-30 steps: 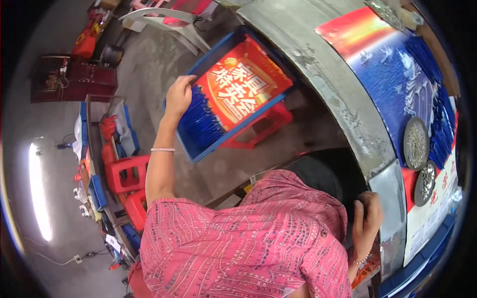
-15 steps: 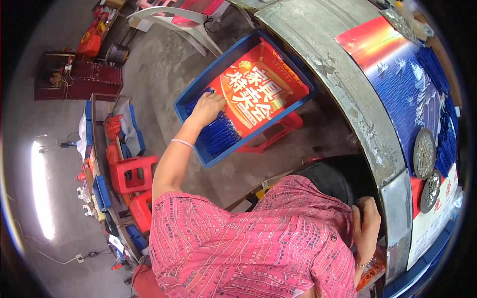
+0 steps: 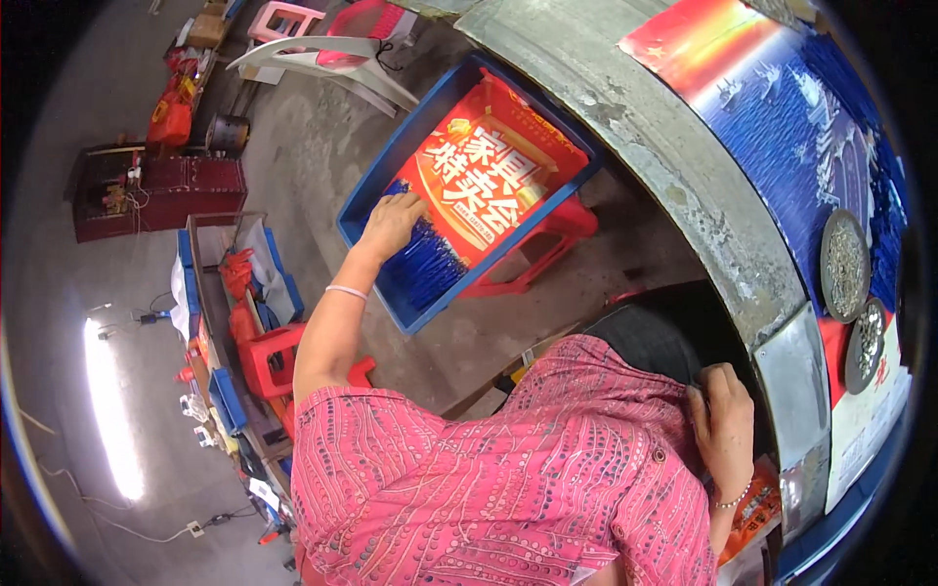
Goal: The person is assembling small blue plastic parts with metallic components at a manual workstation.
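Note:
Toward the back centre stands a blue plastic crate [image 3: 418, 314], tilted in view. A red printed sheet [image 3: 489, 181] with white and yellow lettering lines it. Along its near left side lie many slender dark blue pieces [image 3: 430, 269], side by side; their exact kind I cannot make out. My left hand [image 3: 393, 223] rests on these pieces, palm down, fingers laid over them. At the table's edge by my lap is my right hand [image 3: 728, 420], its fingers curled in; whatever may be inside is hidden.
The grey metal-topped table [image 3: 674, 146] curves along the right. On it are a blue printed sheet [image 3: 772, 127], more slender blue pieces, and two round dishes [image 3: 844, 264] of small shiny parts. A red stool [image 3: 547, 249] supports the crate; a white chair [image 3: 332, 49] stands behind.
The view has shifted slightly. My left hand has moved a little along the blue pieces, uncovering more red sheet beside it. The right hand stays curled at the table's edge.

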Demonstrator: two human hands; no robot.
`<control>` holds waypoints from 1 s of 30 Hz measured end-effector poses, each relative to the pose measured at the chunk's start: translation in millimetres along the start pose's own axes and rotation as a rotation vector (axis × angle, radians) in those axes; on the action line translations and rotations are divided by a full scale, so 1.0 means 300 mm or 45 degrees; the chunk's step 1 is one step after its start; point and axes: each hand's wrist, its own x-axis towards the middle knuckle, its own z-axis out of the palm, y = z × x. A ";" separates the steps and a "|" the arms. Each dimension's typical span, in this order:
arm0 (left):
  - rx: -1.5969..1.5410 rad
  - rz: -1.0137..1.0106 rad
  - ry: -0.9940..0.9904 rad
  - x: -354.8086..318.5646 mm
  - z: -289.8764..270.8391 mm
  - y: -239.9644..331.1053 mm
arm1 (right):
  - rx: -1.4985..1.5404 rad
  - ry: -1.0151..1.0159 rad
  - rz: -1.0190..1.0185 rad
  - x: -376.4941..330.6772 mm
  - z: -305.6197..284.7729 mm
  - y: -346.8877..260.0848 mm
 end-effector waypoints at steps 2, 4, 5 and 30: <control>-0.023 -0.030 0.022 0.007 -0.004 0.008 | -0.010 -0.003 0.009 -0.007 0.002 -0.001; -0.064 -0.017 0.077 0.005 -0.010 0.028 | -0.022 -0.010 0.007 -0.011 0.003 -0.002; -0.065 -0.018 0.077 0.005 -0.016 0.043 | -0.024 -0.011 0.007 -0.012 0.003 -0.004; -0.100 0.220 0.054 -0.006 -0.028 0.123 | -0.108 -0.079 -0.036 -0.004 0.011 -0.019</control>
